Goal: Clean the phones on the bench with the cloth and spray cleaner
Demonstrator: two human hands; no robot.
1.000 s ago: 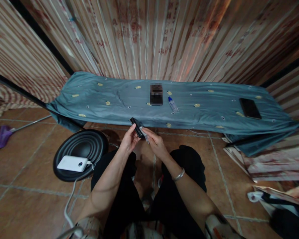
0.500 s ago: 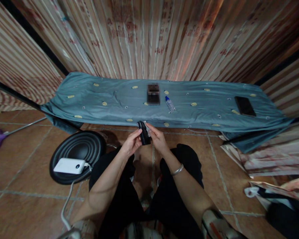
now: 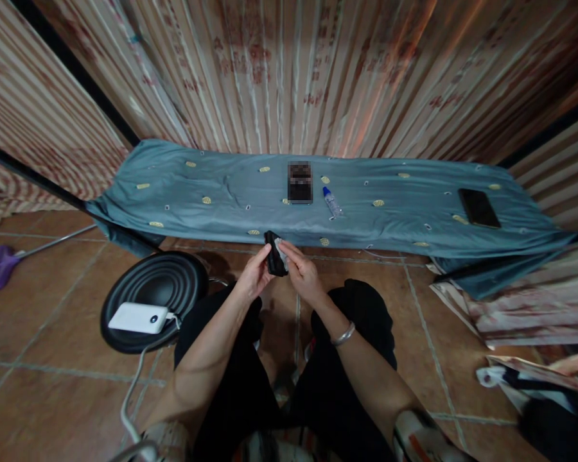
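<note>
Black case [image 3: 274, 254], held upright above the knees just before the blue-draped surface [image 3: 221, 192], gripped by left hand [image 3: 254, 277] while right hand [image 3: 301, 277] pinches a pale wipe [image 3: 280, 247] against it; firm support steadies rubbing.

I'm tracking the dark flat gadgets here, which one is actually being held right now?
The small black device, gripped between the left hand and right hand above the knees. The black phone lies untouched on the blue-grey cloth, far right.
</note>
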